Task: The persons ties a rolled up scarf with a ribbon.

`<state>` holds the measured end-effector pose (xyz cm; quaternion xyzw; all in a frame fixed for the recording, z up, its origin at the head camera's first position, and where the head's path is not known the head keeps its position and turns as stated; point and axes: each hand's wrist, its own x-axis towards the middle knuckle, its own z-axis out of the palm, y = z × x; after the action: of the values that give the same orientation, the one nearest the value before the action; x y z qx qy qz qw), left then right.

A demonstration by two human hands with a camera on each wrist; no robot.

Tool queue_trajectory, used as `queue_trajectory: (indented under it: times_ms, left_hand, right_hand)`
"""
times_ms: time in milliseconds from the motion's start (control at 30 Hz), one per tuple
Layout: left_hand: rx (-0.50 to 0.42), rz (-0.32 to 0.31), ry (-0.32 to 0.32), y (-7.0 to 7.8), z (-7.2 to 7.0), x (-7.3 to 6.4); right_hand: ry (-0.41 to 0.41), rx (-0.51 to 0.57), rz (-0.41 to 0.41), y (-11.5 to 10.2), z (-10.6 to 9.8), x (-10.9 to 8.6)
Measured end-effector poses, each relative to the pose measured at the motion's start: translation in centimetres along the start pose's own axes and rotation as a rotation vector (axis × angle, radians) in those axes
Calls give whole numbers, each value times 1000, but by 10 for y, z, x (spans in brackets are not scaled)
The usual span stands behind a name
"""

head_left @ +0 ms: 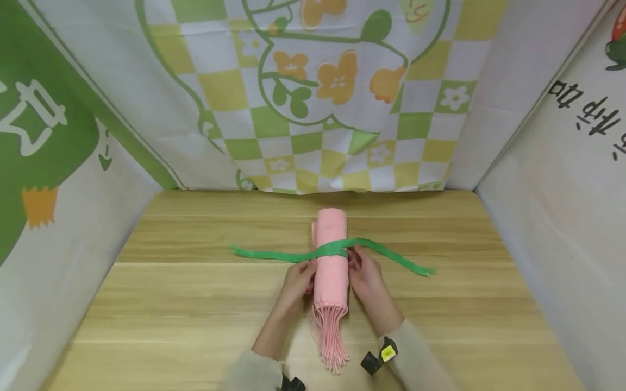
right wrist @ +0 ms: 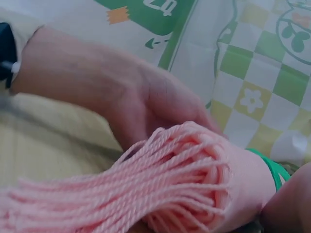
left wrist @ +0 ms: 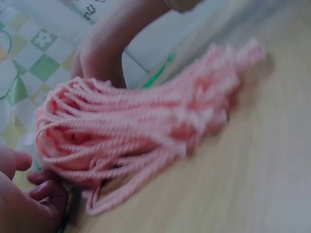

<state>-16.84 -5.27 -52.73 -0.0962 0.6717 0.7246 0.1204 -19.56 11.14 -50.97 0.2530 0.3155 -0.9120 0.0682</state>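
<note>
Head view: a rolled pink scarf [head_left: 331, 255] lies on the wooden surface [head_left: 171, 304], its fringe [head_left: 330, 336] pointing toward the person. A green ribbon [head_left: 274, 253] crosses over the roll just beyond both hands. The left hand [head_left: 297, 282] presses against the roll's left side, and the right hand [head_left: 365, 277] rests against its right side with fingertips at the ribbon. Whether either grip actually pinches the ribbon cannot be told here.

Left wrist view: the fringe [left wrist: 146, 131] fans out just beside the left hand [left wrist: 24, 194], whose fingers look curled near the roll's base. The picture is blurred, so what they hold cannot be told.

Right wrist view: the left hand [right wrist: 121, 97] lies along the far side of the roll, fingers fairly straight, and the ribbon [right wrist: 272, 167] shows just past the roll's end.

As a judgement, the roll could loosen or uncurl if either hand eases its sideways pressure. The ribbon, lying loose, could also slide off toward the fringe.
</note>
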Motion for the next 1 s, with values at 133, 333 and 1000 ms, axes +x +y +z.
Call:
queue_trajectory:
  times_ms: [133, 333, 1000]
  left_hand:
    - [-361, -92, 102, -1, 7, 9]
    - [-618, -140, 170, 3, 12, 20]
    - [-696, 212, 242, 11, 31, 22]
  right_hand:
    - [21, 57, -13, 0, 7, 9]
    - [67, 43, -30, 2, 10, 21]
    - [-27, 302, -191, 4, 13, 14]
